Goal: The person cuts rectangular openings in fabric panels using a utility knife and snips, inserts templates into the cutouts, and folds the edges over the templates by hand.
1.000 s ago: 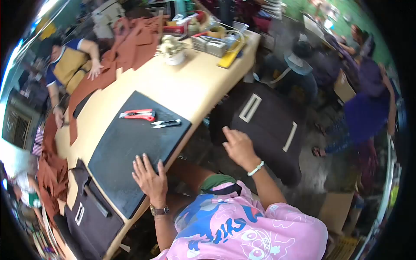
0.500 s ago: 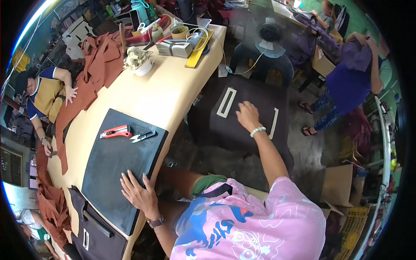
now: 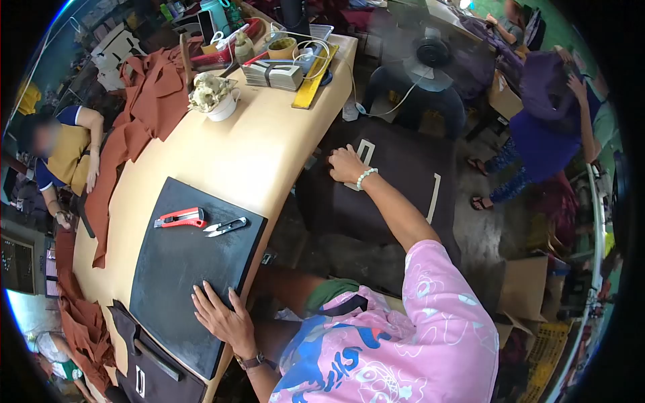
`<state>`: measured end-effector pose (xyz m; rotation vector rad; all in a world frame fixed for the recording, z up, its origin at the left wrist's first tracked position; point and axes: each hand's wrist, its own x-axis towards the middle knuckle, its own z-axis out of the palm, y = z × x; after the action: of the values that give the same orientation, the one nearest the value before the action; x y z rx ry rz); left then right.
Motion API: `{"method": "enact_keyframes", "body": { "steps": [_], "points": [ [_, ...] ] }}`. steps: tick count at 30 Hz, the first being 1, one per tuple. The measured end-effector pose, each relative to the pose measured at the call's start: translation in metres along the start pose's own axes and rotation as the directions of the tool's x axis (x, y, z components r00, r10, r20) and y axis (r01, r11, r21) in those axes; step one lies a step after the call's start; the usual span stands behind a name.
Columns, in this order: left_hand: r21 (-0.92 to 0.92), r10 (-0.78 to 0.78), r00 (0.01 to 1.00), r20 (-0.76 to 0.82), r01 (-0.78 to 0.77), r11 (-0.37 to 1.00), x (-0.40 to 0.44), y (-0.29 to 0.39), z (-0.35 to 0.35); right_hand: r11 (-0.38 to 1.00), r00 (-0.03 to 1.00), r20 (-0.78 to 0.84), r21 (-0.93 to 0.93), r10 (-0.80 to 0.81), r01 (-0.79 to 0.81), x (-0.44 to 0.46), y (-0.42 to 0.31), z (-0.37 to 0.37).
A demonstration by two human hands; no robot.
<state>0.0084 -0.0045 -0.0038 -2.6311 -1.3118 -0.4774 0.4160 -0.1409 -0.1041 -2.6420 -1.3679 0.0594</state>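
Note:
My left hand (image 3: pixel 225 320) lies flat with spread fingers on the near edge of a black board (image 3: pixel 191 269). On that board are a red box cutter (image 3: pixel 180 218) and small thread snips (image 3: pixel 226 227). Off to the right of the table, my right hand (image 3: pixel 347 164) rests at the left side of a dark cloth (image 3: pixel 403 195), its fingers curled downward and the fingertips hidden. Beside it, a pale rectangular frame piece (image 3: pixel 365 152) lies on the cloth, partly covered by the hand. A pale strip (image 3: pixel 434 198) lies further right on the cloth.
On the pale table (image 3: pixel 222 158) stand a white flowerpot (image 3: pixel 223 107), a yellow ruler (image 3: pixel 314 79) and brown cloth pieces (image 3: pixel 151 87). Dark fabric (image 3: pixel 158 376) lies at lower left. One person (image 3: pixel 70 144) works across the table; another (image 3: pixel 544 134) stands at right. A fan (image 3: pixel 432 52) is behind.
My right hand has moved left across the dark cloth to its left side, beside the pale frame piece. My left hand has stayed on the board. The person at right has raised the purple cloth.

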Motion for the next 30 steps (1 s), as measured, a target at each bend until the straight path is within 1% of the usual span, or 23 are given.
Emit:
{"method": "enact_keyframes", "body": {
  "steps": [1, 2, 5, 6, 7, 9, 10, 11, 13, 14, 17, 18, 19, 20, 21, 23, 25, 26, 27, 29, 30],
  "points": [
    [-0.005, 0.003, 1.0, -0.005, -0.003, 1.0, 0.0, 0.001, 0.0, 0.999, 0.999, -0.029, 0.025, -0.02, 0.021, -0.002, 0.004, 0.0],
    [0.0, 0.006, 1.0, -0.009, -0.006, 1.0, 0.0, 0.001, 0.0, 1.0, 0.997, -0.079, -0.013, -0.028, 0.027, -0.002, 0.007, 0.0],
    [0.007, 0.019, 1.0, -0.016, -0.019, 1.0, 0.0, 0.002, 0.0, 0.991, 0.984, -0.17, 0.109, -0.06, 0.079, -0.011, 0.012, -0.014],
    [0.008, 0.02, 1.0, -0.02, -0.02, 1.0, 0.0, 0.002, 0.0, 0.985, 0.966, -0.251, 0.137, -0.065, 0.102, -0.015, 0.015, -0.02],
    [0.013, 0.021, 0.999, -0.025, -0.021, 1.0, 0.0, 0.002, 0.0, 0.979, 0.939, -0.342, 0.177, -0.031, 0.096, -0.022, 0.018, -0.031],
    [-0.004, 0.02, 0.999, -0.03, -0.02, 1.0, 0.001, 0.0, 0.001, 0.962, 0.859, -0.51, 0.257, 0.049, 0.098, -0.04, 0.026, -0.055],
    [-0.014, 0.02, 0.999, -0.031, -0.021, 1.0, 0.0, 0.0, 0.001, 0.965, 0.804, -0.586, 0.254, 0.102, 0.062, -0.05, 0.028, -0.066],
    [-0.012, 0.012, 1.0, -0.026, -0.012, 1.0, 0.0, 0.0, 0.001, 0.968, 0.74, -0.656, 0.25, 0.151, 0.024, -0.062, 0.032, -0.074],
    [-0.013, 0.002, 1.0, -0.02, -0.002, 1.0, 0.001, 0.001, 0.0, 0.964, 0.552, -0.798, 0.261, 0.244, -0.048, -0.08, 0.041, -0.08],
    [-0.019, -0.018, 1.0, -0.004, 0.018, 1.0, 0.001, 0.0, 0.0, 0.942, 0.499, -0.805, 0.325, 0.32, -0.08, -0.087, 0.045, -0.084],
    [-0.049, -0.023, 1.0, -0.007, 0.022, 0.999, 0.001, 0.0, -0.001, 0.902, 0.567, -0.713, 0.405, 0.413, -0.148, -0.095, 0.054, -0.079],
    [-0.053, -0.021, 1.0, -0.007, 0.021, 0.998, 0.0, 0.0, -0.001, 0.94, 0.691, -0.654, 0.319, 0.308, -0.118, -0.094, 0.051, -0.078],
    [-0.105, -0.012, 0.999, -0.043, 0.007, 0.994, 0.0, 0.003, -0.001, 0.929, 0.799, -0.546, 0.367, 0.253, -0.044, -0.094, 0.043, -0.077],
    [-0.149, -0.007, 0.997, -0.079, -0.005, 0.989, 0.001, 0.004, -0.002, 0.943, 0.828, -0.534, 0.333, 0.172, 0.019, -0.09, 0.036, -0.074],
    [-0.185, -0.002, 0.994, -0.111, -0.018, 0.982, 0.002, 0.005, -0.006, 0.931, 0.847, -0.5, 0.366, 0.179, 0.019, -0.087, 0.026, -0.069],
    [-0.361, 0.103, 0.974, -0.2, -0.171, 0.917, 0.005, 0.032, -0.02, 0.886, 0.877, -0.435, 0.463, 0.205, 0.022, -0.084, 0.004, -0.06],
    [-0.536, 0.287, 0.928, -0.236, -0.371, 0.759, 0.01, 0.077, -0.032, 0.896, 0.838, -0.516, 0.436, 0.176, 0.08, -0.082, -0.012, -0.048],
    [-0.637, 0.419, 0.885, -0.203, -0.444, 0.63, 0.016, 0.101, -0.033, 0.901, 0.814, -0.556, 0.421, 0.166, 0.104, -0.082, -0.017, -0.044],
    [-0.771, 0.513, 0.835, -0.198, -0.455, 0.445, 0.024, 0.128, -0.028, 0.894, 0.811, -0.559, 0.436, 0.174, 0.108, -0.083, -0.018, -0.045],
    [-0.81, 0.597, 0.777, -0.198, -0.473, 0.347, 0.037, 0.18, -0.004, 0.881, 0.804, -0.561, 0.462, 0.197, 0.107, -0.089, -0.016, -0.052],
    [-0.83, 0.615, 0.757, -0.222, -0.478, 0.289, 0.047, 0.201, 0.016, 0.87, 0.809, -0.55, 0.482, 0.208, 0.103, -0.093, -0.014, -0.058]
  ]
}}
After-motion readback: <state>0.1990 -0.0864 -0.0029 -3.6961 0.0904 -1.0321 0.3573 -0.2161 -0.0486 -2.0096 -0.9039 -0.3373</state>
